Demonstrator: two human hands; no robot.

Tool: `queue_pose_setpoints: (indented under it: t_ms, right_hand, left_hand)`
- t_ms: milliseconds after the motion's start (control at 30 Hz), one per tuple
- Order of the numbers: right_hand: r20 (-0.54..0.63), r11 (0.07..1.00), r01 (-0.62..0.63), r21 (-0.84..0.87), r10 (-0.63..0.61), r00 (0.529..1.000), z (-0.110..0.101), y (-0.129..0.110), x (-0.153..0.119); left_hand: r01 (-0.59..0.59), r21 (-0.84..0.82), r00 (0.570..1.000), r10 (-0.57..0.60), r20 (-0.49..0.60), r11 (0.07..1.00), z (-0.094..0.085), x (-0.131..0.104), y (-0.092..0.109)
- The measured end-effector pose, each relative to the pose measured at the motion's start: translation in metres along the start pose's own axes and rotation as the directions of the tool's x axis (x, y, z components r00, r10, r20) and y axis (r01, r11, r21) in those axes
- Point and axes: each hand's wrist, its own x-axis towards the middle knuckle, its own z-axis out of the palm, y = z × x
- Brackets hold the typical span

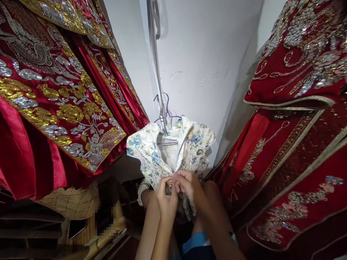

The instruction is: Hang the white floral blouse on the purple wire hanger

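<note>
A white dress with blue and yellow flowers [146, 146] hangs from a thin purple hanger [167, 112]. Its neck is spread apart at the front, and the lower part drops between my knees, partly out of sight. My left hand [166, 193] is closed in a pinch on the dress front, just below the opening. Right beside it, touching, my right hand [191, 186] pinches the same spot with bent fingers. Any small fastener between the fingertips is hidden.
Red gowns with gold and silver embroidery [73, 112] hang at the left. More beaded red gowns [295, 144] hang at the right. A metal pole [151, 47] stands against the pale wall [206, 47]. A phone [77, 228] lies on a wooden surface at lower left.
</note>
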Motion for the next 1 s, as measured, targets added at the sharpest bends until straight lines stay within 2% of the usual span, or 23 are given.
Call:
queue_pose_setpoints:
  t_ms: [100, 167, 267, 333, 400, 467, 533, 600, 667, 767, 833, 900, 1000]
  right_hand:
    - [-0.077, 0.997, 0.02, 0.074, -0.014, 0.997, -0.007, -0.033, 0.033]
    - [-0.112, 0.99, 0.078, 0.115, -0.065, 0.992, -0.009, -0.06, 0.059]
    - [-0.08, 0.963, 0.186, 0.193, -0.173, 0.982, -0.003, -0.097, 0.089]
    - [-0.063, 0.957, 0.21, 0.199, -0.201, 0.978, 0.002, -0.11, 0.096]
    - [-0.023, 0.962, 0.217, 0.164, -0.216, 0.976, 0.005, -0.112, 0.093]
    - [0.01, 0.965, 0.227, 0.13, -0.23, 0.973, 0.006, -0.108, 0.084]
    - [0.005, 0.968, 0.225, 0.107, -0.227, 0.974, 0.005, -0.102, 0.076]
    - [-0.011, 0.97, 0.224, 0.091, -0.223, 0.975, 0.004, -0.1, 0.071]
    - [-0.008, 0.968, 0.238, 0.074, -0.238, 0.971, 0.004, -0.1, 0.069]
    - [-0.006, 0.954, 0.295, 0.054, -0.295, 0.955, 0.002, -0.102, 0.07]
    - [-0.032, 0.936, 0.352, 0.019, -0.351, 0.936, 0.001, -0.099, 0.071]
    - [-0.053, 0.914, 0.404, -0.04, -0.406, 0.912, 0.0, -0.091, 0.073]
    - [-0.051, 0.908, 0.397, -0.136, -0.407, 0.912, 0.0, -0.069, 0.074]
  left_hand:
    - [-0.025, 0.048, 0.994, 0.02, 0.106, 0.999, 0.002, 0.002, -0.001]
    - [-0.042, 0.087, 0.985, 0.026, 0.169, 0.995, 0.004, 0.0, -0.005]
    - [-0.055, 0.134, 0.972, 0.023, 0.233, 0.989, 0.003, -0.005, -0.013]
    - [-0.055, 0.162, 0.965, 0.01, 0.262, 0.985, -0.002, -0.005, -0.017]
    - [-0.053, 0.176, 0.955, -0.001, 0.296, 0.983, -0.01, 0.001, -0.015]
    - [-0.073, 0.162, 0.948, 0.018, 0.318, 0.984, -0.019, 0.016, -0.004]
    - [-0.14, 0.122, 0.954, 0.101, 0.282, 0.983, -0.026, 0.039, 0.016]
    - [-0.261, 0.095, 0.954, 0.241, 0.18, 0.961, -0.029, 0.07, 0.044]
    - [-0.391, 0.148, 0.919, 0.375, 0.121, 0.909, -0.027, 0.102, 0.071]
    - [-0.54, 0.217, 0.838, 0.496, 0.225, 0.813, -0.02, 0.137, 0.103]
    - [-0.591, 0.263, 0.804, 0.527, 0.276, 0.763, -0.015, 0.146, 0.117]
    - [-0.614, 0.312, 0.788, 0.545, 0.287, 0.725, -0.013, 0.146, 0.128]
    - [-0.599, 0.339, 0.799, 0.569, 0.195, 0.725, -0.019, 0.144, 0.138]
